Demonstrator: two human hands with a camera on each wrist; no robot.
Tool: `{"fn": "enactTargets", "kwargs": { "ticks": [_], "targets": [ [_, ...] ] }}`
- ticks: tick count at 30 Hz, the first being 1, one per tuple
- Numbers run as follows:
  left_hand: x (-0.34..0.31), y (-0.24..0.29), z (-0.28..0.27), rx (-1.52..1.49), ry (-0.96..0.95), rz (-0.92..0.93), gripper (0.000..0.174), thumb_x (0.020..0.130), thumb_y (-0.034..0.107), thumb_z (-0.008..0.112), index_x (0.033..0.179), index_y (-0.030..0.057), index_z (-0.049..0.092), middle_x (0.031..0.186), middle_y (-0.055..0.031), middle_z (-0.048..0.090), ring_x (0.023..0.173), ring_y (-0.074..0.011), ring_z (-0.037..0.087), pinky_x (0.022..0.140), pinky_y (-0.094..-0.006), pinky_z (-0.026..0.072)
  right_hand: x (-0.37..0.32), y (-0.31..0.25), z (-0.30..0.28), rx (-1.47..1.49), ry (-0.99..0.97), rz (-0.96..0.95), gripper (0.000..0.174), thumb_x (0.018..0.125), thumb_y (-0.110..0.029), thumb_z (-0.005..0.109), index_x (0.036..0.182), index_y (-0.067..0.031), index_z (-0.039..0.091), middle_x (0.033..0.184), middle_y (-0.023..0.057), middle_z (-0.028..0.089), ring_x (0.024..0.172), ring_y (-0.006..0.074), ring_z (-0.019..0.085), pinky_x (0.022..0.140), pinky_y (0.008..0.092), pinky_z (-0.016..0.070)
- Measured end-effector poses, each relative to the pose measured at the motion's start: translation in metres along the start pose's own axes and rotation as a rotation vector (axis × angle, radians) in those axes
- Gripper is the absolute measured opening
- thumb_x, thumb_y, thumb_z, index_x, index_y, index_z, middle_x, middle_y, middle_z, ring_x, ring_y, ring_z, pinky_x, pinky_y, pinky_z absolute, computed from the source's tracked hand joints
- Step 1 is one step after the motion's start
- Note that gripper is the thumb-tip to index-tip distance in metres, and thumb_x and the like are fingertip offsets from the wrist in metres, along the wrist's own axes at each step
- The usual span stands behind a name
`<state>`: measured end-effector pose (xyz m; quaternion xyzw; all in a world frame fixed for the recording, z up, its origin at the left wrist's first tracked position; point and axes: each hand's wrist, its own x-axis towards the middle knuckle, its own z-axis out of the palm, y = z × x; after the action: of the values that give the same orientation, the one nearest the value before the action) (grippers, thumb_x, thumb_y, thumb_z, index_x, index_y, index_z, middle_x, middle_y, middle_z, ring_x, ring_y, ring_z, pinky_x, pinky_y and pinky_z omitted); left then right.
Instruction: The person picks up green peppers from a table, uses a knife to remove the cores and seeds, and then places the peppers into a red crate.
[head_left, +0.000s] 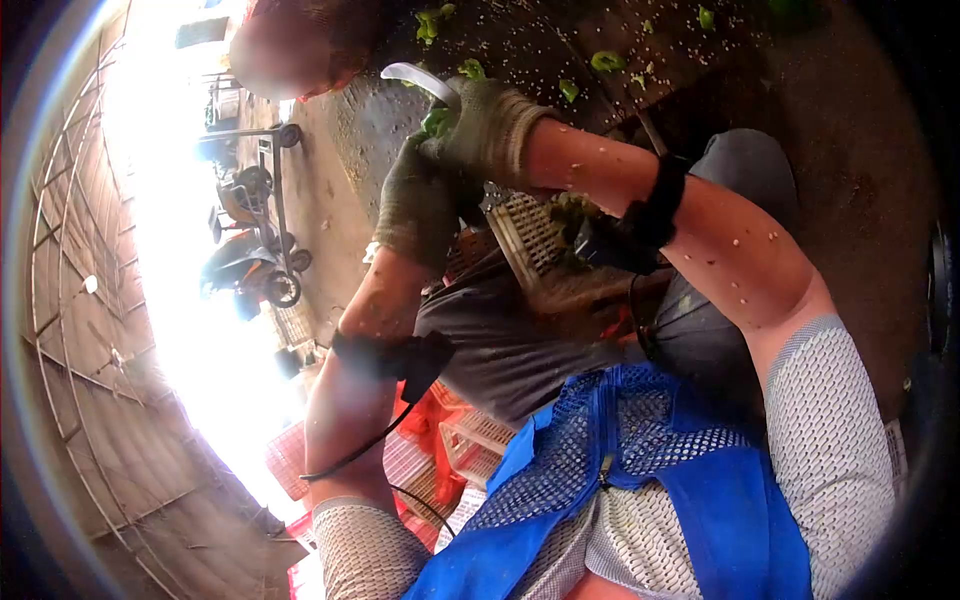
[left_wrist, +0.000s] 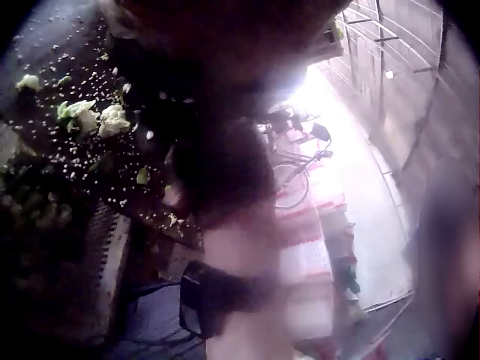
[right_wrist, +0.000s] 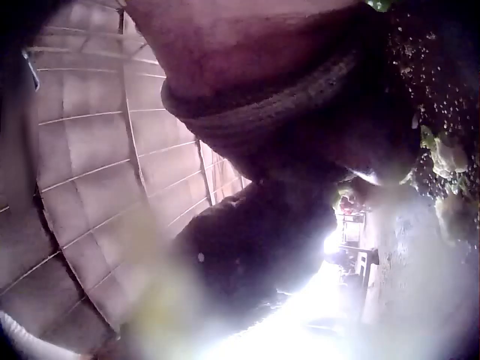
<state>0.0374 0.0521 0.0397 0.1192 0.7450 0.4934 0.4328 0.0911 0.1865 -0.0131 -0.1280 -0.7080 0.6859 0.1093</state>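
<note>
Both hands wear knitted gloves and meet in front of the body in the head view. From the right hand, which grips it, the curved pale blade of a knife points out to the upper left. My left hand is right against the right one, its fingers curled round a green pepper, most of which the gloves hide. Under the hands, between the knees, stands a slatted plastic crate with greenish pieces beside its edge. The gloves look dark in both wrist views.
Green pepper scraps and many pale seeds lie scattered over the dark ground. Another person is close by at the upper left. Parked two-wheelers stand farther off. Stacked crates are beside the left arm.
</note>
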Motion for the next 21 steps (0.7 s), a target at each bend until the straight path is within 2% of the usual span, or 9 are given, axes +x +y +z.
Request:
{"fn": "enactTargets", "kwargs": {
  "ticks": [2,4,6,7,10,13,16,18,21],
  "targets": [
    [0.000,-0.008,0.009,0.095,0.116,-0.022,0.036,0.098,0.015,0.041,0.134,0.0132,0.047,0.111,-0.0067,0.061,0.092,-0.0195,0.061,0.074,-0.0338,0.0541,0.002,0.018,0.015,0.008,0.086,-0.071,0.034,0.075,-0.026,0.069,0.099,-0.0022,0.066,0.081,0.0167,0.068,0.068,0.0227,0.066,0.065,0.0345,0.0535],
    [0.003,-0.009,0.043,-0.318,0.246,0.002,0.038,0.099,0.023,0.040,0.134,0.0110,0.046,0.121,-0.0101,0.058,0.105,-0.0225,0.059,0.086,-0.0361,0.0508,0.006,0.028,0.025,-0.095,0.171,-0.066,0.033,0.077,-0.024,0.068,0.102,-0.0033,0.067,0.081,0.0163,0.069,0.069,0.0252,0.066,0.067,0.0370,0.0537],
    [0.038,-0.065,0.006,-0.041,0.173,0.317,0.038,0.099,0.025,0.043,0.133,0.0087,0.047,0.130,-0.0131,0.053,0.116,-0.0253,0.054,0.097,-0.0379,0.0453,0.007,0.023,0.038,-0.311,0.232,0.013,0.030,0.080,-0.023,0.067,0.104,-0.0045,0.067,0.081,0.0150,0.069,0.074,0.0280,0.067,0.071,0.0410,0.0539],
    [0.042,-0.063,0.011,0.080,0.161,0.478,0.039,0.099,0.027,0.045,0.133,0.0075,0.047,0.134,-0.0146,0.051,0.121,-0.0267,0.051,0.103,-0.0388,0.0425,0.005,0.023,0.034,-0.096,0.209,-0.071,0.032,0.080,-0.022,0.067,0.107,-0.0051,0.067,0.077,0.0130,0.067,0.069,0.0251,0.066,0.064,0.0374,0.0535],
    [0.015,-0.060,0.012,-0.329,0.089,0.249,0.033,0.097,0.018,0.052,0.128,0.0076,0.050,0.129,-0.0125,0.055,0.114,-0.0243,0.056,0.096,-0.0351,0.0493,-0.004,0.016,0.001,0.379,0.098,-0.167,0.036,0.080,-0.019,0.068,0.114,-0.0062,0.066,0.069,0.0079,0.063,0.057,0.0179,0.061,0.050,0.0296,0.0522],
    [0.008,-0.076,-0.013,-0.673,-0.116,0.202,0.031,0.094,0.010,0.059,0.124,0.0072,0.053,0.123,-0.0115,0.059,0.107,-0.0220,0.060,0.088,-0.0314,0.0542,-0.028,-0.015,-0.050,0.509,-0.042,0.047,0.036,0.081,-0.023,0.072,0.113,-0.0066,0.066,0.064,0.0052,0.060,0.052,0.0139,0.057,0.048,0.0280,0.0509],
    [-0.024,-0.065,0.005,-0.802,0.001,0.100,0.034,0.096,0.022,0.056,0.127,0.0083,0.052,0.124,-0.0121,0.059,0.105,-0.0236,0.060,0.089,-0.0368,0.0534,-0.036,-0.043,-0.078,0.619,-0.188,0.290,0.037,0.082,-0.027,0.075,0.113,-0.0069,0.066,0.058,0.0025,0.057,0.048,0.0100,0.054,0.046,0.0263,0.0497],
    [-0.030,-0.059,0.000,-0.951,-0.087,-0.075,0.047,0.096,0.038,0.053,0.132,0.0087,0.049,0.129,-0.0128,0.056,0.108,-0.0251,0.059,0.091,-0.0403,0.0510,-0.024,-0.024,-0.049,0.560,-0.090,0.212,0.036,0.083,-0.029,0.075,0.110,-0.0074,0.067,0.057,0.0020,0.057,0.046,0.0090,0.053,0.046,0.0256,0.0482],
    [-0.030,-0.070,-0.010,-1.117,-0.234,-0.031,0.049,0.096,0.039,0.053,0.135,0.0097,0.046,0.132,-0.0123,0.054,0.112,-0.0256,0.056,0.089,-0.0391,0.0498,-0.019,-0.017,-0.034,0.528,-0.072,0.221,0.036,0.083,-0.030,0.075,0.108,-0.0050,0.066,0.069,0.0020,0.063,0.052,0.0082,0.056,0.047,0.0260,0.0473]
  ]
}}
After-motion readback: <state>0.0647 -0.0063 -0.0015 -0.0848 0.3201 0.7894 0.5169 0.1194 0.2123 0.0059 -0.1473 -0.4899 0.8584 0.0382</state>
